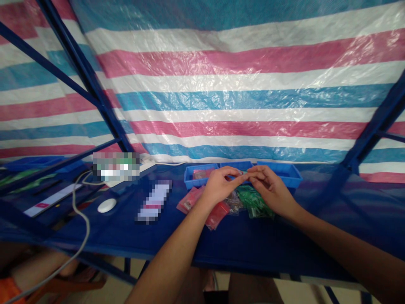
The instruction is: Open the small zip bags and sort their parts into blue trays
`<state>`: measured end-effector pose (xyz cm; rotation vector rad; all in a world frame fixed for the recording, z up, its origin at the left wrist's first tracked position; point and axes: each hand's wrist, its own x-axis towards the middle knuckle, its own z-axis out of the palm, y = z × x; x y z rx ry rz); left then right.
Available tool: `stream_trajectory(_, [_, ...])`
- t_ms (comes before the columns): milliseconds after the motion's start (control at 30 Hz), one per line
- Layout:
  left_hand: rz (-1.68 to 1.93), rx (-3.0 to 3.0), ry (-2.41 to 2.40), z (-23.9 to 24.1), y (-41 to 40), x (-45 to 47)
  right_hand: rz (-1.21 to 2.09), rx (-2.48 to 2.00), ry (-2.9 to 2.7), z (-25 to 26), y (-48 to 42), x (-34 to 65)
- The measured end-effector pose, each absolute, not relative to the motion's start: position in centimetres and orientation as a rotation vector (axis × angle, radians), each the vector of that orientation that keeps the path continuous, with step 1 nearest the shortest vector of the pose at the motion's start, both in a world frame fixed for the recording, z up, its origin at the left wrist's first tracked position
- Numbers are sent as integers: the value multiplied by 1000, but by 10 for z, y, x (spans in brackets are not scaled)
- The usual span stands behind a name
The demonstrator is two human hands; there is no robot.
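Note:
My left hand (223, 182) and my right hand (268, 188) meet fingertip to fingertip above the middle of the table. Both pinch at a small spot where a sliver of something pale green shows; it is too small and too covered to name. Beneath my left hand lie red plastic packets (218, 214), and beneath my right hand a pile of green packets (251, 202). Between the piles are clear packets (233, 202) with small contents I cannot make out. Just behind my hands stand a left blue bin (189, 180) with red packets in it, a middle bin (236, 164) and a right bin (292, 177).
Left of the packets lie a blurred-out phone-like slab (155, 200) and a white rounded object (106, 205). A white cable (85, 228) runs over the table edge. Blue metal posts (91, 84) and a striped sheet (237, 101) enclose the table. Another person's limb (41, 270) shows lower left.

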<state>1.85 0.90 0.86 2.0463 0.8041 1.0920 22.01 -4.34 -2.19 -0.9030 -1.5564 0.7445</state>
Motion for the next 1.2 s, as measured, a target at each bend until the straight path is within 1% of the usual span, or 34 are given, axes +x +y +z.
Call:
stream_trajectory(167, [1148, 2105, 705, 11, 9, 19, 657, -898, -1534, -21, -37, 222])
stream_trajectory(367, [1247, 2126, 761, 10, 13, 18, 800, -886, -1543, -22, -32, 226])
stream_trajectory(433, [1262, 2136, 783, 8, 15, 17, 759, -907, -1587, -21, -32, 227])
stream_trajectory(500, [1300, 2164, 811, 7, 15, 17, 598, -929, -1649, -18, -34, 228])
stream_trajectory(667, [1466, 2206, 978, 7, 13, 16, 8, -1020, -1841, -15, -34, 232])
stream_trajectory(767, [1474, 2225, 1008, 6, 12, 15, -137, -1048, -1999, -22, -29, 234])
stream_trajectory(933, [1474, 2246, 1004, 7, 11, 16, -142, -983, -2211, -27, -31, 228])
stream_trajectory(1100, [1462, 2269, 994, 11, 8, 17, -25, -787, -2423, -14, -51, 215])
stream_trajectory(1200, [1455, 2268, 989, 11, 7, 16, 43, -729, -2525, -16, -56, 208])
